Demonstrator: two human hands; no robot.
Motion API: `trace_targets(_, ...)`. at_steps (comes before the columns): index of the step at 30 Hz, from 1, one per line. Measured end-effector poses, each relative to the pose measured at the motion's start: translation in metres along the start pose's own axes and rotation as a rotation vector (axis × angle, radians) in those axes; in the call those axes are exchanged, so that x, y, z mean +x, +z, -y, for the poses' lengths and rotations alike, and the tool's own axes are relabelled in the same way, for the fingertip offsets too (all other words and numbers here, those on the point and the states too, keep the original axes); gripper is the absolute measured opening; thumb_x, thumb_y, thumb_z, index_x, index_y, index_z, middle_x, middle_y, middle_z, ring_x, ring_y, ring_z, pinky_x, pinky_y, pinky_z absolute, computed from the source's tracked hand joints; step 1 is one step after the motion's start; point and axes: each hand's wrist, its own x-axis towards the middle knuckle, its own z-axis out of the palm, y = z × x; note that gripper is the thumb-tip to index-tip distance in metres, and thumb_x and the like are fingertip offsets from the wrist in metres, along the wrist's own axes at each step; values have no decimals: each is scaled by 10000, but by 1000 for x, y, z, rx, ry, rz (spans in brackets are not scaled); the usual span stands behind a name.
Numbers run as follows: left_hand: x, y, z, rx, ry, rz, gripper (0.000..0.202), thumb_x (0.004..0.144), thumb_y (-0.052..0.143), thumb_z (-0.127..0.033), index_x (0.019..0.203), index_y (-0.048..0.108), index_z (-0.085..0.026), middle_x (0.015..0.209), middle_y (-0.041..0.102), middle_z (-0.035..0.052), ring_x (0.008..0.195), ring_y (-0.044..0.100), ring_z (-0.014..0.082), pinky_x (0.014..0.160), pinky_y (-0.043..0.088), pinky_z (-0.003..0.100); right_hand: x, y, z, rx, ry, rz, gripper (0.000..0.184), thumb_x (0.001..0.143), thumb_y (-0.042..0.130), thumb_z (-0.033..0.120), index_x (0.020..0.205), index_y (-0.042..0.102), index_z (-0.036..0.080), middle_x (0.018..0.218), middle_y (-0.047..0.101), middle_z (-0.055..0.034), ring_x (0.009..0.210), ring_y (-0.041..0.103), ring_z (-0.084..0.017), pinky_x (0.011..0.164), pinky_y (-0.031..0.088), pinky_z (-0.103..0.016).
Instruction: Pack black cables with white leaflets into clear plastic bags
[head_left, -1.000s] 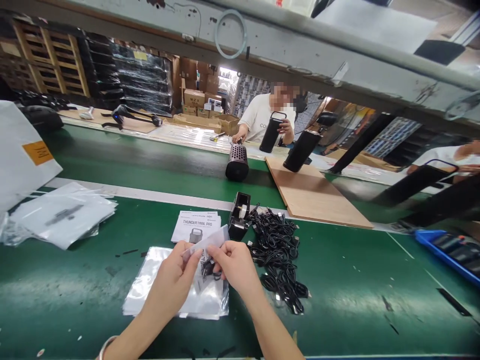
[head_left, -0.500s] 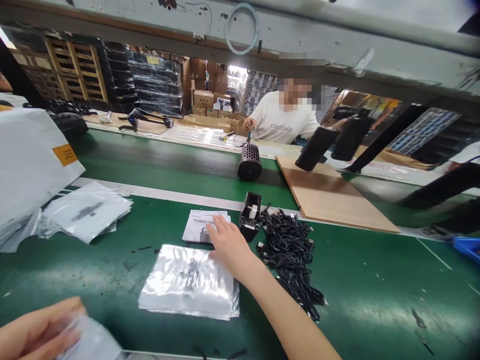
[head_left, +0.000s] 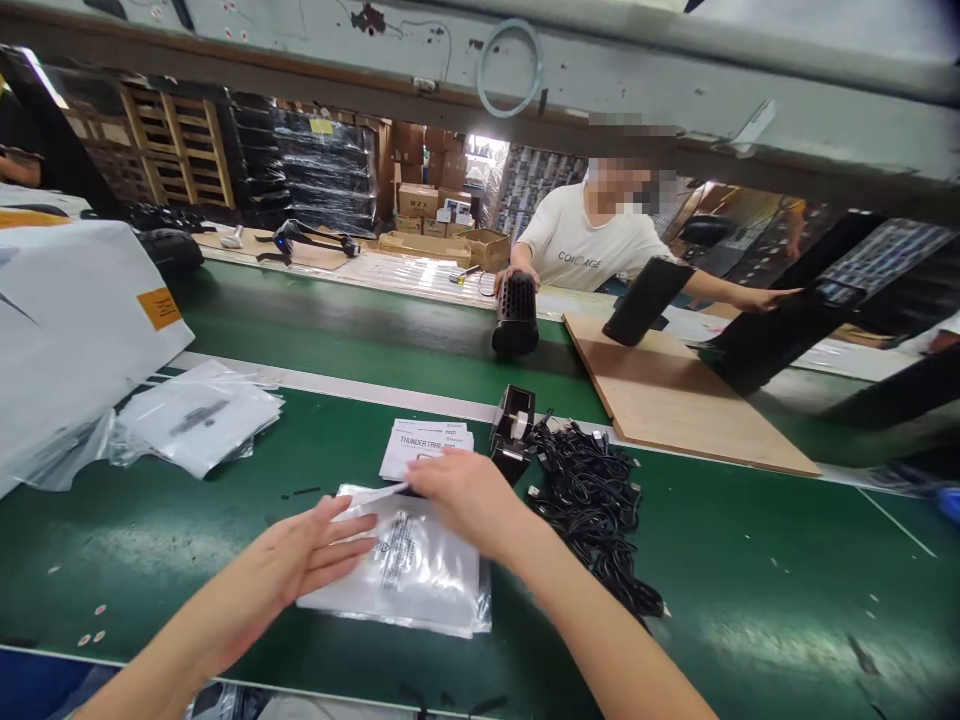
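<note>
My left hand [head_left: 304,560] lies flat with fingers stretched out on the left edge of a stack of clear plastic bags [head_left: 420,580] on the green belt. My right hand [head_left: 461,495] rests on the stack's far edge, its fingers curled down and pinching a thin white booklet or bag edge [head_left: 375,494]. Just beyond lies a stack of white "Thunder Trail Pro" manuals [head_left: 424,445]. A black tape dispenser [head_left: 513,430] and a pile of black cables [head_left: 596,500] sit to the right of my hands.
More bagged sheets [head_left: 199,415] and a large white bag [head_left: 67,320] lie at the left. Across the belt a person in a white shirt [head_left: 592,255] holds a black perforated cylinder [head_left: 515,315]. Tall black units stand by a wooden board [head_left: 675,400].
My left hand came back from the lower left, empty of the bag it carried, and now lies on the bag stack. My right hand drew back from the manuals to the stack's far edge.
</note>
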Motion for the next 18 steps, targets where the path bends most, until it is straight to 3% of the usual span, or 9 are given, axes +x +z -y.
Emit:
trace_targets(2,11,26,-3,-116,-68,151,350,782,580,-358,1082,593,-178,1081,665,90,1011,607,222,897,488,319,-23,6,7,94,-48,-142,244,822,504,121,979,654,234,1172,601,-45,1092,536,-193,1000,330,-373)
trace_targets(5,22,54,3,-187,-98,198,274,774,604,-238,1039,599,-167,1105,652,83,1037,591,204,932,460,293,-56,17,8,243,119,-284,208,841,493,183,948,671,201,1174,595,-79,1112,520,-203,991,365,-387)
trace_targets(8,30,70,17,-254,-168,199,311,807,547,-323,1083,568,-179,1165,614,89,989,618,215,906,481,330,-76,32,5,360,221,-170,215,840,488,179,932,679,215,1195,582,-65,1117,519,-201,975,392,-366)
trace_targets(11,38,78,29,-112,-76,204,403,771,567,-424,1087,562,-172,1155,616,100,918,644,226,868,500,376,-84,47,6,438,208,-111,215,827,501,162,949,668,220,1235,549,-63,1163,477,-215,1012,334,-400)
trace_targets(13,41,78,31,19,47,176,396,733,614,-420,1031,592,-159,1107,640,96,904,640,217,873,489,368,-85,52,6,495,268,-232,208,821,508,175,966,649,224,1215,567,-66,1153,484,-213,1004,336,-406)
trace_targets(16,39,74,21,148,143,154,365,744,591,-435,1007,605,-182,1077,648,66,876,630,197,845,489,346,-86,48,-1,604,544,-610,338,784,560,233,1120,535,206,1224,539,-113,1112,499,-232,915,409,-410)
trace_targets(18,35,73,13,225,153,228,345,766,554,-446,1007,601,-203,1051,649,48,836,622,184,795,499,329,-88,40,-10,820,656,-679,424,763,586,273,1166,485,186,1142,579,-119,993,563,-230,812,468,-386)
